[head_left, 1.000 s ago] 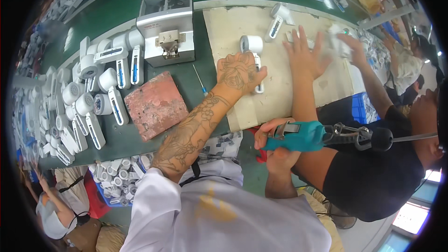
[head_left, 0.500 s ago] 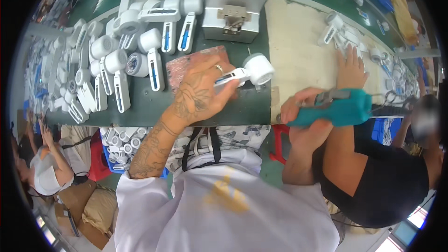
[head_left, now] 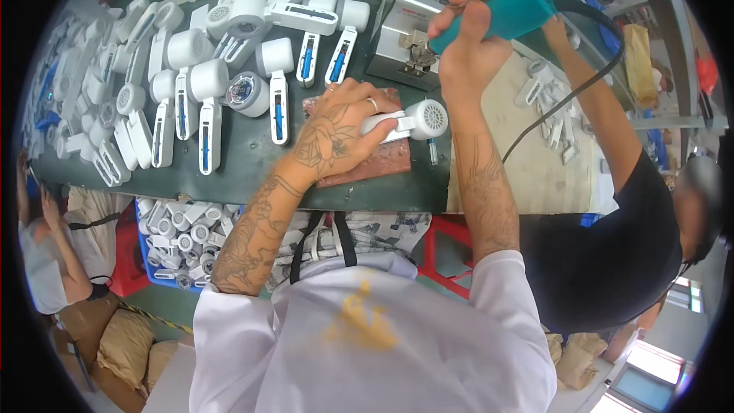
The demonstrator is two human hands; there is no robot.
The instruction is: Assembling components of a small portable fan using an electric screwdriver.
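Note:
My left hand (head_left: 342, 124) is closed around the handle of a white handheld fan (head_left: 430, 120), whose round grilled head faces up and sticks out to the right. It rests over a reddish pad (head_left: 367, 168) on the green bench. My right hand (head_left: 474, 42) is raised and wrapped around a teal electric screwdriver (head_left: 514, 9) with a dark cable trailing from its back end. The screwdriver's front end is at the brass-coloured front part of a silver metal machine (head_left: 394, 19); whether it touches cannot be made out.
Many white fans (head_left: 206, 80), several with handles showing blue inside, cover the bench's left side. A blue crate (head_left: 164, 275) of white parts stands below. At right, a co-worker's arm (head_left: 604, 99) reaches over a beige mat (head_left: 527, 168) with white parts. A red stool (head_left: 440, 252) stands under the bench.
My right hand has lifted the screwdriver up and away from me to the silver machine. The fan in my left hand has turned so its grille shows. The whole view has shifted.

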